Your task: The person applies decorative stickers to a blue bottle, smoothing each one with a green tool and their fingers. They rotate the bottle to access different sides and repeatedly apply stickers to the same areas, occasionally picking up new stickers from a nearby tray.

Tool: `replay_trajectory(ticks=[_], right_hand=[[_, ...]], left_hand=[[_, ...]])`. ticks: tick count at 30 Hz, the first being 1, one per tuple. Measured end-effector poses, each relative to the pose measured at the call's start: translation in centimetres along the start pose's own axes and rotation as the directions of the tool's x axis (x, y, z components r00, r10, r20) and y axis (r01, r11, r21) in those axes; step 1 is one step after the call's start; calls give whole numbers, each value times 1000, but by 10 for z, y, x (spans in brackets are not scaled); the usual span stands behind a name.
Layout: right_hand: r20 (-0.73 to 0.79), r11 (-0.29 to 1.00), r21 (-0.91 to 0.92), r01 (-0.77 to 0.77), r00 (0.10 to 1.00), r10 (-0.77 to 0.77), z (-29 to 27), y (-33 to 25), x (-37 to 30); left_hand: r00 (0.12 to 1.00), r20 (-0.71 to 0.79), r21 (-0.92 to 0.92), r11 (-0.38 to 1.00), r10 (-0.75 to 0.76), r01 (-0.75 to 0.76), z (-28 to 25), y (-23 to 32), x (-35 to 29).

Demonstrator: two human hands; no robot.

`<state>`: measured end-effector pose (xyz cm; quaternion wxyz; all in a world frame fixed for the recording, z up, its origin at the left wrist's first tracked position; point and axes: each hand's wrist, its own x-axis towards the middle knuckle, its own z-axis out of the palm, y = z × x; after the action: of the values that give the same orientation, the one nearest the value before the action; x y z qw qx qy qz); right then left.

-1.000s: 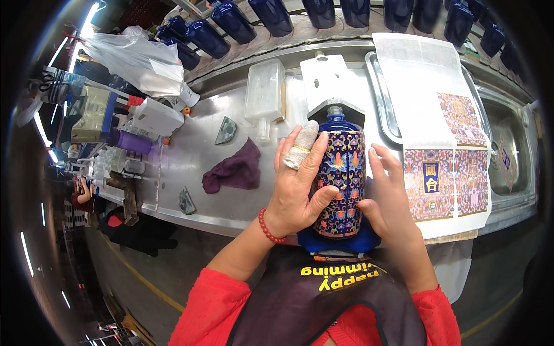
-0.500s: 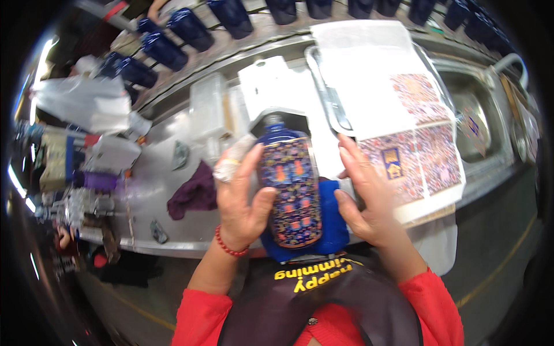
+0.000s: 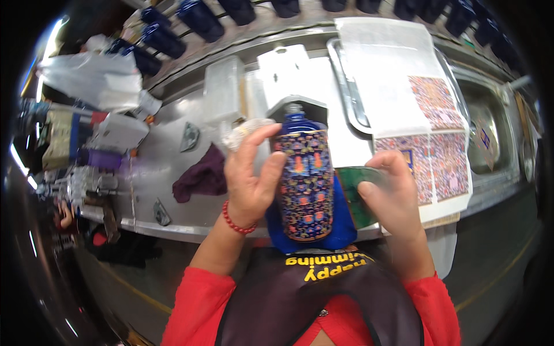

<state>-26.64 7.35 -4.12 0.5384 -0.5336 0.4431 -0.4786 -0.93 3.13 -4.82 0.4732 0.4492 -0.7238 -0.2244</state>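
Observation:
A dark blue bottle (image 3: pixel 306 184) covered in a colourful pattern lies on a blue cloth (image 3: pixel 345 230), its neck pointing away from me. My left hand (image 3: pixel 252 176) is at its left side, index finger and thumb stretched apart near the shoulder; its other fingers are hidden. Behind that hand sits a crumpled white cloth (image 3: pixel 248 135); whether the hidden fingers touch it I cannot tell. My right hand (image 3: pixel 393 193), slightly blurred, pinches a thin green scraper (image 3: pixel 356 199) between thumb and fingers, close to the bottle's right side.
Patterned sheets (image 3: pixel 450 164) lie on the right, beside a sink (image 3: pixel 490 138). A purple cloth (image 3: pixel 201 176) and grey scraper-like pieces (image 3: pixel 189 137) are on the metal table (image 3: pixel 173 219) at left. Further back stand a clear plastic box (image 3: pixel 224 89) and a row of blue bottles (image 3: pixel 200 20).
My right hand, earlier raised beside the bottle with fingers stretched, now pinches the green scraper. My left hand stays beside the bottle. The whole view has shifted slightly.

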Motion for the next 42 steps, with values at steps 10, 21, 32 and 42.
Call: replay_trajectory(ticks=[10, 21, 32, 42], right_hand=[[12, 989, -143, 43, 999, -42, 7, -3, 27], [59, 994, -98, -51, 997, 57, 13, -21, 46], [120, 983, -166, -75, 988, 96, 10, -36, 50], [133, 988, -150, -26, 990, 47, 18, -31, 59]], left_hand=[[999, 8, 17, 999, 39, -39, -1, -1, 2], [1000, 22, -26, 1000, 17, -17, -1, -2, 11], [997, 66, -67, 996, -48, 53, -4, -1, 17], [999, 44, -92, 996, -10, 14, -4, -4, 20]])
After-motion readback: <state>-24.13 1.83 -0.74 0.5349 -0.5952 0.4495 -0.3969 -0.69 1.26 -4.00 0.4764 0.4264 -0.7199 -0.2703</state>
